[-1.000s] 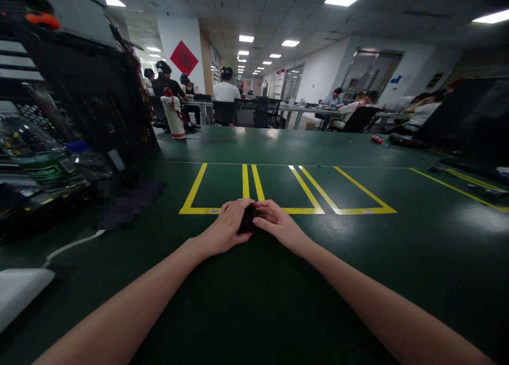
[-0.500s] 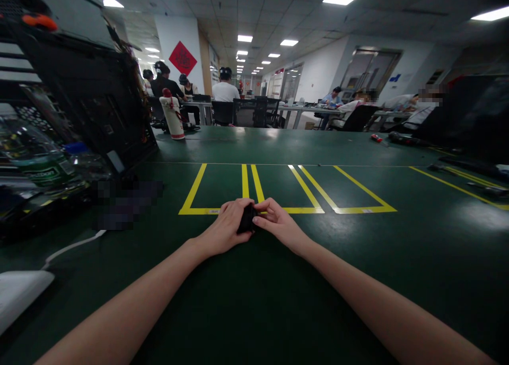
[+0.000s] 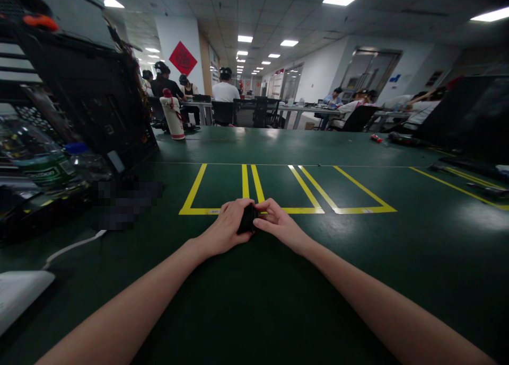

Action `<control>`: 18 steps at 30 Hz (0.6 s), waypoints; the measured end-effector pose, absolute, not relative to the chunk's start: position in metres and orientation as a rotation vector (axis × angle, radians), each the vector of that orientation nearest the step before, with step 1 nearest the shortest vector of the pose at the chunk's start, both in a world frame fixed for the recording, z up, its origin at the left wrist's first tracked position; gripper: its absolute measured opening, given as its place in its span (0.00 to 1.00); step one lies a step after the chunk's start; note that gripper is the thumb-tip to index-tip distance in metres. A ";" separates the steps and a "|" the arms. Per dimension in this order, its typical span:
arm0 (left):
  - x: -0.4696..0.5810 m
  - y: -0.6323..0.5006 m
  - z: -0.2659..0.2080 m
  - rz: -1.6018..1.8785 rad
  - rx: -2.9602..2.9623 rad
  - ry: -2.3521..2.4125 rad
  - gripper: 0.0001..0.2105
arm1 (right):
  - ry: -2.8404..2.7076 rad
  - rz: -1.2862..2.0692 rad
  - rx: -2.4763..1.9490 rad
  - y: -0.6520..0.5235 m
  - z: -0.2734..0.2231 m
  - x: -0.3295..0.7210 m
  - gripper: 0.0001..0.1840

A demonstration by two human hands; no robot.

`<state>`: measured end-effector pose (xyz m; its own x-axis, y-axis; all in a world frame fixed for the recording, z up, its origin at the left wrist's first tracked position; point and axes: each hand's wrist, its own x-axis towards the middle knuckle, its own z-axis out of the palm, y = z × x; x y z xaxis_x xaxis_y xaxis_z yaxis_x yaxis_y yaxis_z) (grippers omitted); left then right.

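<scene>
My left hand [image 3: 225, 228] is closed around a small black boxy object [image 3: 246, 220], just in front of the yellow tape on the green table. Fingers curl over its far side, and the thumb lies along the near side. The thumb and fingertips of my right hand [image 3: 280, 224] close on the object's right edge. Whether a separate small part sits between those fingertips is too dark to see. Much of the black object is covered by my left hand, so its exact kind is unclear.
Yellow tape outlines [image 3: 310, 187] mark the green table [image 3: 254, 306] beyond my hands. At left stand an open computer case [image 3: 107, 105], a plastic bottle [image 3: 43, 163] and a white device [image 3: 24, 296] with a cable. A white cylinder [image 3: 173, 116] stands farther back. People sit at distant tables.
Both hands stay in nearly the same place. The black object has turned or shifted very slightly between them, its right edge showing a little more.
</scene>
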<state>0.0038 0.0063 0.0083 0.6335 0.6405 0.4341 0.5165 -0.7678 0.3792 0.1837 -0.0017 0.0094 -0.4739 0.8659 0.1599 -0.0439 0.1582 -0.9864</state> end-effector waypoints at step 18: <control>0.003 0.006 0.010 0.826 2.635 0.943 0.28 | -1.616 1.436 -0.815 -0.001 0.008 0.183 0.13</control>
